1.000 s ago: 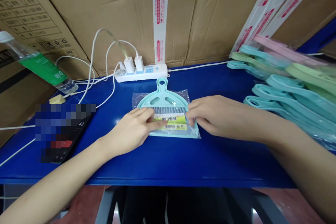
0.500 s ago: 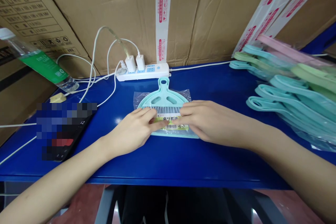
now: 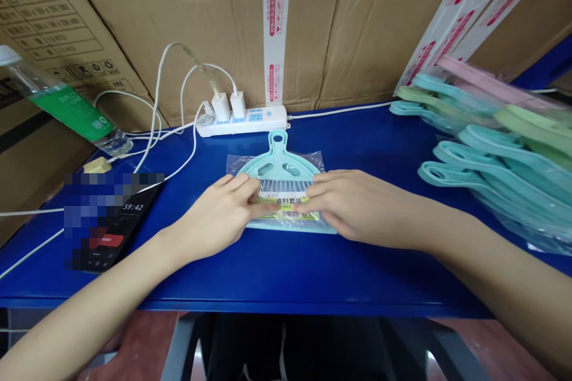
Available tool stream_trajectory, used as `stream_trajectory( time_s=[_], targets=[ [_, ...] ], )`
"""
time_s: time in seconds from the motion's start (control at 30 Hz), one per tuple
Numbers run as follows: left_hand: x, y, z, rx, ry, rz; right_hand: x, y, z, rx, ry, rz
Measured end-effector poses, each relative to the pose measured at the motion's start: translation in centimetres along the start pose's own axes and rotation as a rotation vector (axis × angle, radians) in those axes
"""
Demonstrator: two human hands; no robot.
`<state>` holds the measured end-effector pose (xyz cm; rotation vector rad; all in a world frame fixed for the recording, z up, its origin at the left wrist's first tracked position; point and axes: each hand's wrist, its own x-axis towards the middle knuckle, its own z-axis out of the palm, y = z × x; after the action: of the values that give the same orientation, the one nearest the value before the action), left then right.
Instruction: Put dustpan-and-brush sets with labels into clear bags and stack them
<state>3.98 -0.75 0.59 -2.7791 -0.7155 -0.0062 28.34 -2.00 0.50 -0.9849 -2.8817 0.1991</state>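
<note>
A light-blue dustpan and brush set [image 3: 279, 158] in a clear plastic bag lies flat before me, its looped handle pointing away. Grey bristles show above a white and yellow label [image 3: 288, 201] printed with Chinese characters. My left hand [image 3: 227, 205] is on the set's left side, fingers curled and thumb laid on the label. From the right, my right hand [image 3: 344, 202] rests on the opposite side, also with curled fingers and its thumb on the label. A small gap separates the thumb tips. The fingers partly cover the bag's sides.
Bagged dustpan sets [image 3: 487, 172] in blue, green and pink are piled at the right of the blue table [image 3: 295, 274]. A power strip [image 3: 243, 122] with white cables stands behind. At left are a tilted bottle [image 3: 71, 110] and a partly blurred phone [image 3: 120, 220]. Cardboard boxes [image 3: 214, 6] line the back.
My left hand has slid slightly left, widening the gap between the thumbs and uncovering more of the label. My right hand stays nearly in place, and so does the set.
</note>
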Motion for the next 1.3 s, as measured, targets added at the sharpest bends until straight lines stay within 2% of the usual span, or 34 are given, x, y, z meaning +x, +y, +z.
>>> stream_trajectory(
  time_s=[0.33,0.6,1.07,1.17,1.3],
  targets=[
    [-0.5,-0.5,-0.4,0.056,0.027,-0.065,0.0,0.0,-0.1,0.020,-0.035,0.024],
    [-0.8,-0.8,-1.0,0.079,-0.060,-0.143,0.0,-0.1,-0.2,0.024,-0.065,0.055],
    [-1.7,-1.7,-2.0,0.021,-0.186,-0.285,-0.2,0.3,0.2,-0.001,-0.012,0.029],
    [-1.9,-1.9,-1.9,0.000,-0.158,-0.263,-0.2,0.3,0.2,-0.005,0.017,0.010],
    [-2.0,-1.7,-1.3,-0.025,-0.064,-0.202,0.1,0.1,0.4,-0.079,0.081,-0.024]
  ],
)
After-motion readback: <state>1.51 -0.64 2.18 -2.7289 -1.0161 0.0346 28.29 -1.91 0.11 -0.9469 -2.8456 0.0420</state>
